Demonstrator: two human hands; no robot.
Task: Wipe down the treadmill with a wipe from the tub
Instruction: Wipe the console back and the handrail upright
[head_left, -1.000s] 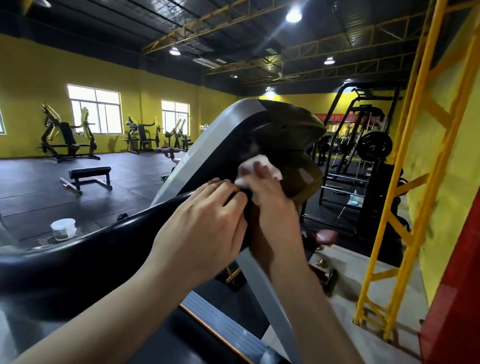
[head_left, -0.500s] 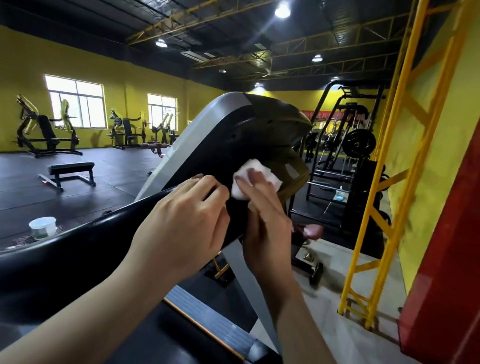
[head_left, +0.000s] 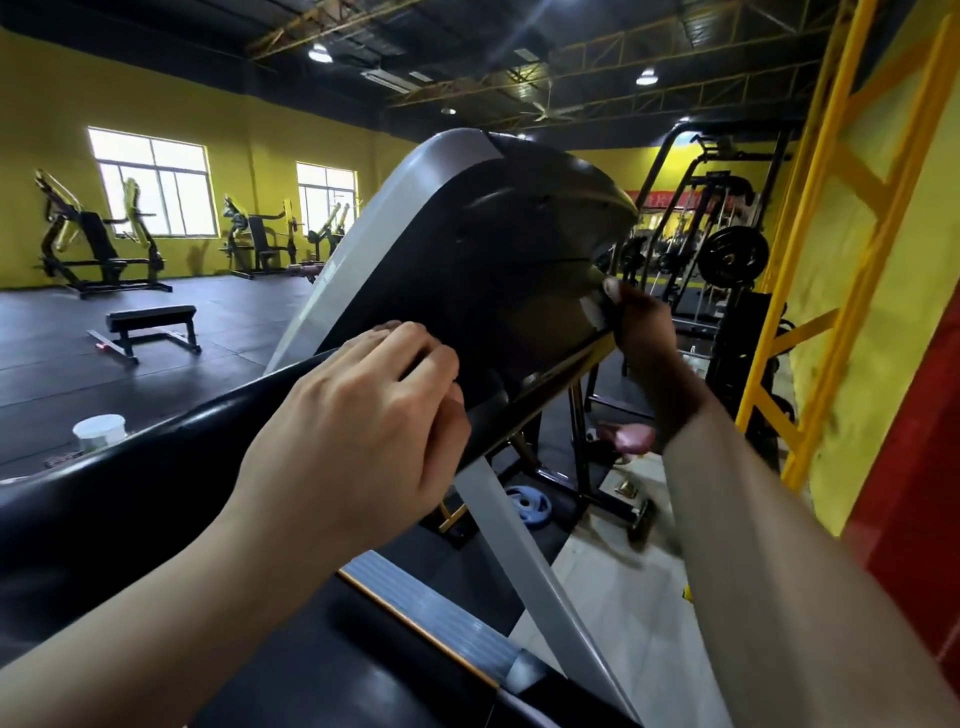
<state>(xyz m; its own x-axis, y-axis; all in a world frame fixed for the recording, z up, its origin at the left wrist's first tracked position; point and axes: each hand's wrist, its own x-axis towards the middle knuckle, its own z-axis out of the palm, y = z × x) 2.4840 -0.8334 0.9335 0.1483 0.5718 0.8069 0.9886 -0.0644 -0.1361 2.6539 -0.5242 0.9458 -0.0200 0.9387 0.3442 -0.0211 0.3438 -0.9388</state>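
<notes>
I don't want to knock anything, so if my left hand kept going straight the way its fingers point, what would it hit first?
The left hand rests on the black handrail, fingers aimed at the treadmill console. It would likely meet the console's dark lower face almost at once; the fingertips look nearly against it, though depth is unclear.

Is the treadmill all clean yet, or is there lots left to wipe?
Not yet. A wipe is already out of the white round tub on the floor. The right hand is at the right edge of the treadmill's dark console with a bit of white wipe showing. The left hand rests by the black handrail. The handrail and grey frame post probably still need wiping.
</notes>
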